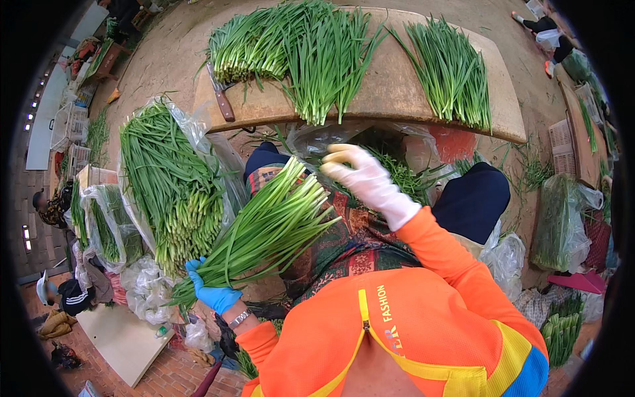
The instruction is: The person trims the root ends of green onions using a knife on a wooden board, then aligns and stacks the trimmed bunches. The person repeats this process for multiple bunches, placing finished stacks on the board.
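My left hand (211, 288), in a blue glove, grips a bunch of garlic chives (268, 218) by its leafy end; the pale stem ends point up and to the right. My right hand (354, 168), in a whitish glove with yellowed fingertips, is raised near those stem ends with its fingers bent, and nothing shows in it. Beyond my knees, a wooden board (387, 94) bears a large pile of chives (297, 54) and a separate smaller bunch (451, 74). A knife with a brown handle (224, 104) lies at the board's left end.
Left of my lap stands a plastic-lined container packed with chives (173, 188). Loose greens (407, 173) lie between my knees below the board. A filled plastic bag (560, 223) stands at the right. People (54, 208) sit at the far left, near a pale panel (121, 337) on the brick floor.
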Action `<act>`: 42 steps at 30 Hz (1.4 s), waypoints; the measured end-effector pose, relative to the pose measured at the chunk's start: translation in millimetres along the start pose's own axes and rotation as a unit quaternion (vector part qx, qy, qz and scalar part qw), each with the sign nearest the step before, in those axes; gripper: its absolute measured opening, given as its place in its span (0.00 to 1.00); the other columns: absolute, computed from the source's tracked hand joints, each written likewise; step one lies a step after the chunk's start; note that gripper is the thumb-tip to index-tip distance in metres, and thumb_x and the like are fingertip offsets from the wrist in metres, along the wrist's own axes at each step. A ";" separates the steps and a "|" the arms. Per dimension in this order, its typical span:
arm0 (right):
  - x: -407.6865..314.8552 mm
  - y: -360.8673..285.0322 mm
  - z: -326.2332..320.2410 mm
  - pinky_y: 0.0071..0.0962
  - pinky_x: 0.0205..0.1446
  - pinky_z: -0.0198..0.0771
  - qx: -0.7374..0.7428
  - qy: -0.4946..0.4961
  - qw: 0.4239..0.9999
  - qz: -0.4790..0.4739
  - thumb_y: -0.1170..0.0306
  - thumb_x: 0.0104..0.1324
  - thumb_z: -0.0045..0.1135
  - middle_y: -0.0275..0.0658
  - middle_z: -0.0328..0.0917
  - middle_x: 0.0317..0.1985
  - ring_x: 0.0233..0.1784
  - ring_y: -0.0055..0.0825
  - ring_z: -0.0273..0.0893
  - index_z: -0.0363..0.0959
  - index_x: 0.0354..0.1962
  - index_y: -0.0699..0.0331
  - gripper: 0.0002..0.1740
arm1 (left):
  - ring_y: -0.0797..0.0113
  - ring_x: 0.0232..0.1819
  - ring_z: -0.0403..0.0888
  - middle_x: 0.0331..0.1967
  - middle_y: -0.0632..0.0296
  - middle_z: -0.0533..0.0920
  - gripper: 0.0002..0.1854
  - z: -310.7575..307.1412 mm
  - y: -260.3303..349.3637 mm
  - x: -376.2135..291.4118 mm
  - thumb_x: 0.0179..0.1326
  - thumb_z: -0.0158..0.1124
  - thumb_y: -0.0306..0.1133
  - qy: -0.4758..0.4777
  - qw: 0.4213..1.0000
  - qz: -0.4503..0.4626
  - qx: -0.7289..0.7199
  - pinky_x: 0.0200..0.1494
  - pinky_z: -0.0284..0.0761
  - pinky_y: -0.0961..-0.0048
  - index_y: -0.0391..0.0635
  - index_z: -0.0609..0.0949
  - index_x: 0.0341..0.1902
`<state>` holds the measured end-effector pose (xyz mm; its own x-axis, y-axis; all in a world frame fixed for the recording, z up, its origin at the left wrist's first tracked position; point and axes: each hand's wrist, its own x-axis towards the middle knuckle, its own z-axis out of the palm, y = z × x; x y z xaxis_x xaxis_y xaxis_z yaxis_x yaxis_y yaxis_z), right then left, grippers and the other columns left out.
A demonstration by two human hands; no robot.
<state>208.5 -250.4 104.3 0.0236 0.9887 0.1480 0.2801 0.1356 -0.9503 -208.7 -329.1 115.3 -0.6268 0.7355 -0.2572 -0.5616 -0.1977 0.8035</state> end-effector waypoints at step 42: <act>21.6 21.3 22.7 0.28 0.47 0.72 0.139 0.026 0.953 0.270 0.59 0.61 0.64 0.40 0.84 0.32 0.37 0.26 0.79 0.83 0.35 0.69 0.18 | 0.62 0.49 0.80 0.47 0.63 0.84 0.13 3.3 1.9 1.2 0.71 0.57 0.36 0.032 0.999 0.010 0.023 0.59 0.76 0.59 0.45 0.83 0.52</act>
<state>193.2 -224.7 81.0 0.1408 0.9160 -0.3757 -0.0512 -0.3723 -0.9267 -208.8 -326.4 118.3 -0.6717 0.6884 -0.2737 -0.5240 -0.1803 0.8324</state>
